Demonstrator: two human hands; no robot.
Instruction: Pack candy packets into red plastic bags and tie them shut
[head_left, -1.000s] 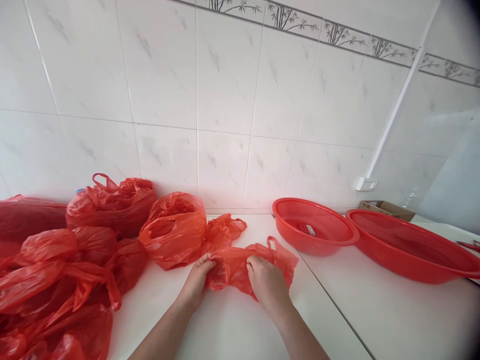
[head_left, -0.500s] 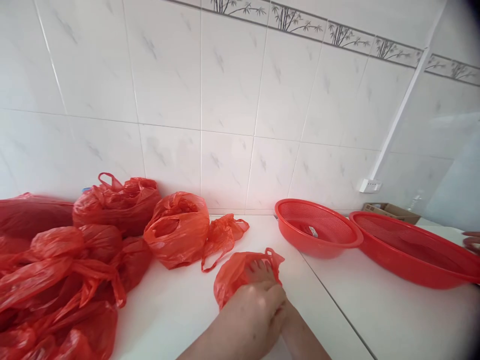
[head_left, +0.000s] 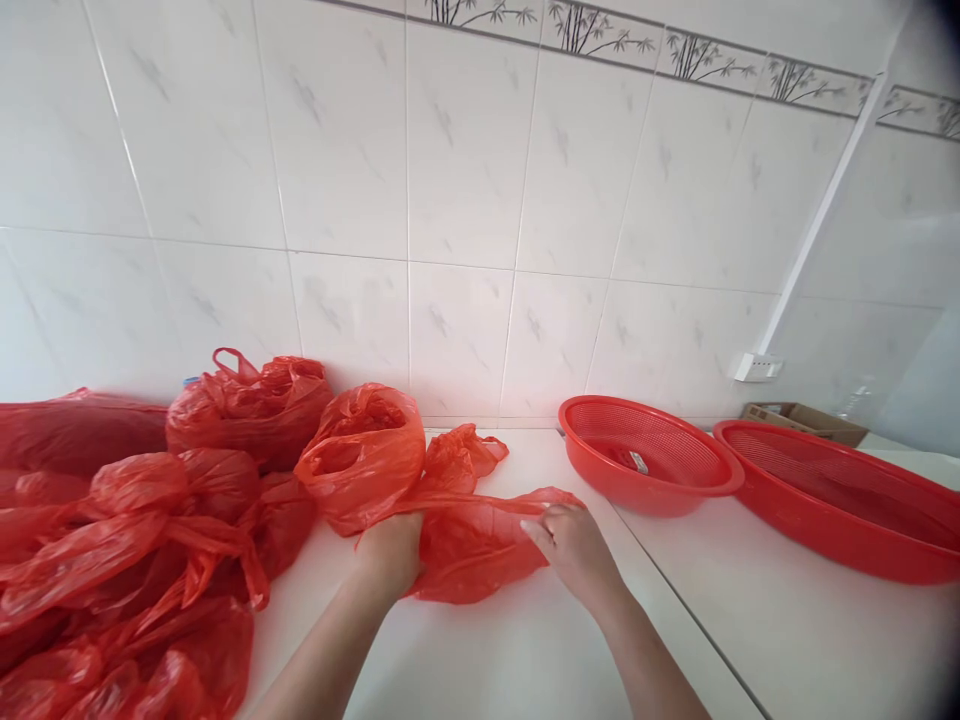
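Note:
Between my hands a thin red plastic bag (head_left: 480, 560) is stretched sideways, low over the white table. My left hand (head_left: 394, 555) is closed on its left side, with the fingertips hidden behind the film. On the other side my right hand (head_left: 570, 540) pinches the upper right edge of the bag. Just beyond my left hand stands a filled red plastic bag (head_left: 367, 460) with its top gaping. A crumpled red bag (head_left: 461, 455) lies behind the stretched one.
Several stuffed red bags (head_left: 142, 560) are heaped at the left. At the right sit a red mesh basket (head_left: 652, 490) and a larger red basket (head_left: 840, 530), with a cardboard box (head_left: 810, 420) behind. A tiled wall (head_left: 457, 340) bounds the back.
My hands were crossed over the bunched bag and have moved apart, pulling it out wide. At the far right edge another person's fingers have gone out of view.

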